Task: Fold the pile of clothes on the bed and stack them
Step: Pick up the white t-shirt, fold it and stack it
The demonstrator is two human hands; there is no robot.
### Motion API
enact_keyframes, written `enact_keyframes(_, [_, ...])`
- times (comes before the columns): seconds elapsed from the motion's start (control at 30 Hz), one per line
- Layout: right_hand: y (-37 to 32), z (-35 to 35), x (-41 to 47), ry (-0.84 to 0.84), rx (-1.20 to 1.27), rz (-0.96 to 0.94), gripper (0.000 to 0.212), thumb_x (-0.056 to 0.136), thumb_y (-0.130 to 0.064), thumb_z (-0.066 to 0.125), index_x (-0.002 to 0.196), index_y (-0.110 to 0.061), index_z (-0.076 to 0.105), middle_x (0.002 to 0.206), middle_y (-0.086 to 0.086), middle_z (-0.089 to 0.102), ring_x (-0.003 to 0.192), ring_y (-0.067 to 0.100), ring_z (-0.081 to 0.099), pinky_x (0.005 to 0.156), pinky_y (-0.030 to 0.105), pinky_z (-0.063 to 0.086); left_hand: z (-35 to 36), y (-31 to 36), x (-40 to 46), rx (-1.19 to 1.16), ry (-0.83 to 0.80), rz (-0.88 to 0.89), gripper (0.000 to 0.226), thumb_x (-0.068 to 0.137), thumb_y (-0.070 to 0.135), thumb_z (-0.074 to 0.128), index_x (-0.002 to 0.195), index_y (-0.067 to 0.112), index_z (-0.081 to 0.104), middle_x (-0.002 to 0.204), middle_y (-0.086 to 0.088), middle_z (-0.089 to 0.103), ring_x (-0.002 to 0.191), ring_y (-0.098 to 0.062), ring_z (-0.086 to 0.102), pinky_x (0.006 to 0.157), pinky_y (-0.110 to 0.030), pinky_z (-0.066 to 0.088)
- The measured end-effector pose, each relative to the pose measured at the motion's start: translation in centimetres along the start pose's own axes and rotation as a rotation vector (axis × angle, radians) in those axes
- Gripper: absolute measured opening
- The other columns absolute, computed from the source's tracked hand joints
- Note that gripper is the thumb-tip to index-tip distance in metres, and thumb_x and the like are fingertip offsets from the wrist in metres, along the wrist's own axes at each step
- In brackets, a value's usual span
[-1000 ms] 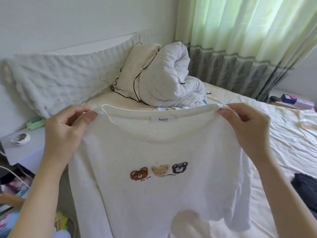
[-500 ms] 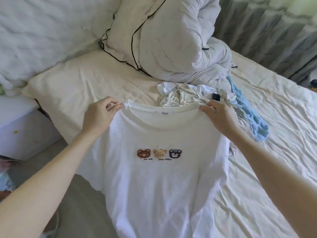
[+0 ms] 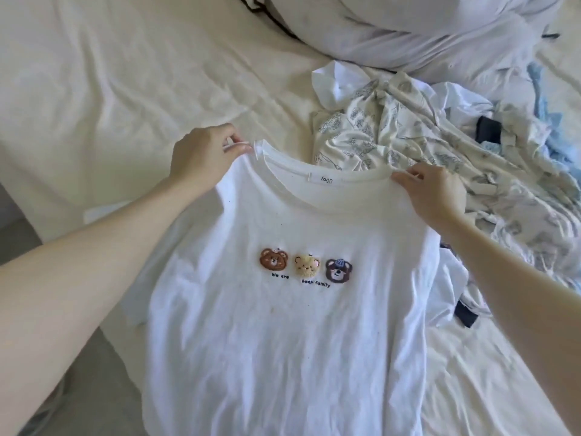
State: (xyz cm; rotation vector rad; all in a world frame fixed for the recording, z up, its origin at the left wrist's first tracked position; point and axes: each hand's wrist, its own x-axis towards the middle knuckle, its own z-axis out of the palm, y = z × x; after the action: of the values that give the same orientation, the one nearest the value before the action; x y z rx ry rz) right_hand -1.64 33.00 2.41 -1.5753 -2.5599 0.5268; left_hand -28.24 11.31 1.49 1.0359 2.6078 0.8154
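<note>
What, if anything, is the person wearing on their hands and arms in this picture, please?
Nothing that shows. The left hand and right hand are bare, with no gloves, rings or watch in view. Both forearms are uncovered from wrist to the frame edge, so any sleeve ends higher up, out of view. No bracelets, bands or markings show on either wrist.

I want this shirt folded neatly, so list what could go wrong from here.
1. The shirt hangs past the bed edge; its hem may drag on the floor.
2. The right hand sits beside the unfolded pile; the shirt could land on it and crease.
3. The left hand pinches little fabric and may slip.
</note>
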Motion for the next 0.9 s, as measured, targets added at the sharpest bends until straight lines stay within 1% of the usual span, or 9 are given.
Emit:
enact_keyframes(0.13, [-1.1,3.8,-1.4,0.044,-0.021,-0.028,0.042,0.093,-0.032,0.054,0.132,-0.015,0.051,0.132,0.014,0.050,0.125,0.033,0.040,0.102,0.043,0.030,1.0,-3.2,0.1,-0.092,-0.088,0.051,0.028,0.092,0.026,0.057,0.118,0.018,0.062,0.106,-0.006,0.061,0.090,-0.020,0.056,0.082,-0.024,0.038])
enact_keyframes(0.23, [-4.6,6.9,-6.7,0.090,0.077,-0.254,0.043,0.094,-0.025,0.052,0.134,-0.009,0.051,0.137,0.016,0.049,0.132,0.035,0.039,0.110,0.050,0.026,-0.5,-8.1,-2.2,0.024,-0.150,0.003,0.039,0.091,0.020,0.061,0.129,0.011,0.054,0.122,-0.015,0.056,0.111,-0.031,0.052,0.099,-0.036,0.038])
enact_keyframes(0.3, [-7.4,9.5,-10.9,0.001,0.101,-0.379,0.043,0.094,-0.027,0.049,0.132,-0.009,0.054,0.139,0.016,0.049,0.134,0.036,0.039,0.111,0.056,0.025,-2.0,-11.4,-4.2,0.098,-0.161,-0.086,0.044,0.089,0.023,0.065,0.129,0.008,0.054,0.126,-0.017,0.056,0.116,-0.036,0.050,0.102,-0.043,0.037])
enact_keyframes(0.47, [-12.2,15.4,-17.0,-0.295,0.019,-0.501,0.055,0.095,-0.038,0.049,0.145,-0.018,0.038,0.153,0.012,0.028,0.142,0.035,0.022,0.111,0.060,0.014,-5.4,-16.2,-6.9,0.181,-0.242,-0.295,0.050,0.075,0.049,0.065,0.113,0.016,0.063,0.112,-0.006,0.063,0.107,-0.029,0.056,0.095,-0.043,0.042])
enact_keyframes(0.57, [-12.1,17.7,-17.6,-0.403,-0.075,-0.444,0.061,0.097,-0.045,0.039,0.151,-0.024,0.018,0.160,0.004,0.006,0.147,0.026,0.000,0.115,0.053,-0.002,-6.4,-18.0,-7.2,0.172,-0.359,-0.390,0.040,0.077,0.046,0.072,0.093,0.011,0.063,0.086,-0.007,0.064,0.083,-0.029,0.058,0.074,-0.036,0.041])
enact_keyframes(0.67, [-11.8,18.6,-17.6,-0.420,-0.181,-0.452,0.062,0.097,-0.050,0.030,0.152,-0.026,0.012,0.160,0.003,0.000,0.147,0.024,-0.005,0.116,0.051,-0.006,-8.2,-19.4,-6.6,-0.003,-0.183,-0.469,0.023,0.085,0.033,0.067,0.084,0.011,0.059,0.073,-0.005,0.053,0.070,-0.023,0.046,0.056,-0.023,0.033])
enact_keyframes(0.73, [-11.9,18.7,-17.5,-0.422,-0.206,-0.449,0.062,0.097,-0.050,0.029,0.152,-0.026,0.011,0.160,0.003,0.000,0.147,0.024,-0.004,0.116,0.052,-0.005,-9.6,-20.1,-5.5,-0.059,0.030,-0.491,0.017,0.086,0.029,0.066,0.091,0.013,0.064,0.075,0.002,0.054,0.074,-0.016,0.047,0.053,-0.010,0.036])
enact_keyframes(0.8, [-12.2,18.6,-17.6,-0.434,-0.254,-0.436,0.062,0.098,-0.050,0.026,0.152,-0.027,0.007,0.160,0.002,-0.004,0.147,0.023,-0.008,0.116,0.052,-0.005,-10.2,-20.6,-4.9,-0.165,0.100,-0.521,0.023,0.085,0.026,0.067,0.102,0.010,0.066,0.077,0.008,0.055,0.071,-0.008,0.049,0.052,-0.003,0.036])
enact_keyframes(0.9, [-12.7,18.5,-17.7,-0.447,-0.263,-0.389,0.063,0.097,-0.051,0.021,0.152,-0.029,-0.001,0.159,0.001,-0.012,0.146,0.022,-0.014,0.115,0.052,-0.008,-9.0,-21.3,-6.0,-0.353,0.051,-0.672,0.046,0.086,0.027,0.067,0.126,0.011,0.051,0.107,0.000,0.053,0.092,-0.012,0.052,0.075,-0.020,0.044])
